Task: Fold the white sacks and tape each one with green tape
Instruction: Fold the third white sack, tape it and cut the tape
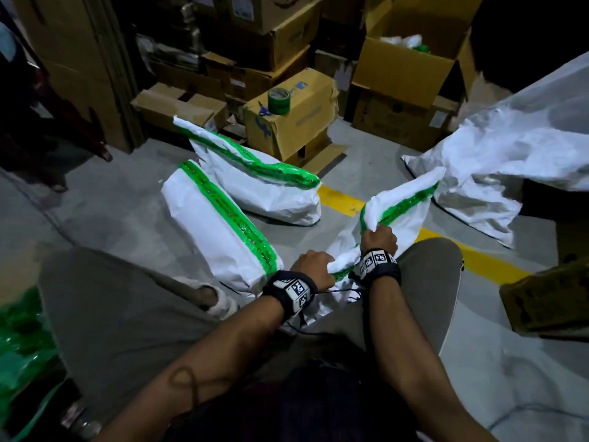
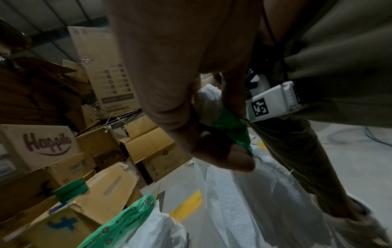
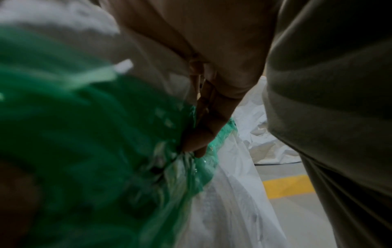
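Note:
Between my knees I hold a folded white sack (image 1: 404,215) by its green-taped top edge (image 1: 401,204). My left hand (image 1: 314,266) grips the near end of that edge, its thumb (image 2: 231,156) pressed on the tape. My right hand (image 1: 379,237) grips the bunched edge farther along; its fingers (image 3: 203,134) curl into the green tape (image 3: 106,134). Two taped sacks (image 1: 220,231) (image 1: 264,183) lie on the floor to the left. A green tape roll (image 1: 279,101) sits on a cardboard box (image 1: 296,122).
An unfolded white sack (image 1: 510,151) lies at the right. Stacked cardboard boxes (image 1: 255,43) line the back, an open one (image 1: 411,62) at the right. A yellow line (image 1: 341,199) crosses the grey floor. Green plastic (image 1: 19,339) lies at the far left, a dark object (image 1: 548,301) at the right.

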`<state>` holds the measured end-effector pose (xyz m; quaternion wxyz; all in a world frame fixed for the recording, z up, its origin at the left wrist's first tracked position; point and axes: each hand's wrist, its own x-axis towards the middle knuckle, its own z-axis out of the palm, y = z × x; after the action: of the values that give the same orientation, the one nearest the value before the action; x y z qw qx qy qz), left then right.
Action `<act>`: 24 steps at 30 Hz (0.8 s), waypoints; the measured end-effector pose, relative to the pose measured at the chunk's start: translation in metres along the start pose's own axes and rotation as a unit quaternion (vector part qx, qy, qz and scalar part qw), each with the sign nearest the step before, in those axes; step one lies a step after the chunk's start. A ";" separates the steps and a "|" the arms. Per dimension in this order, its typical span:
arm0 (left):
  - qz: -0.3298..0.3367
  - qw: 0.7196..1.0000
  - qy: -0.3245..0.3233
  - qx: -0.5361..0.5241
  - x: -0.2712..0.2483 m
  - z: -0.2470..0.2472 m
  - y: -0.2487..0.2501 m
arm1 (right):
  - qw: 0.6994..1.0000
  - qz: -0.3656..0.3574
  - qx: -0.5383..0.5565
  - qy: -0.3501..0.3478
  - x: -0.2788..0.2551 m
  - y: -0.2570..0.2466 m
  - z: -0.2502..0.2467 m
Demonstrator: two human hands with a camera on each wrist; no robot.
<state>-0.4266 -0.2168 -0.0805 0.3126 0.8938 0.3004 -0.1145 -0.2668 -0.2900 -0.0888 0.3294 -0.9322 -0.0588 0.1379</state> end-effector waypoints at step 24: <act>-0.029 0.998 -0.006 -0.049 0.061 -0.016 -0.025 | 0.991 -0.113 -0.071 0.007 0.046 -0.071 0.041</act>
<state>-0.3926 -0.1627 -0.1039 0.3545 0.8677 0.3294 -0.1136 -0.2360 -0.2010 -0.0850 0.2766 -0.9415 -0.1707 0.0889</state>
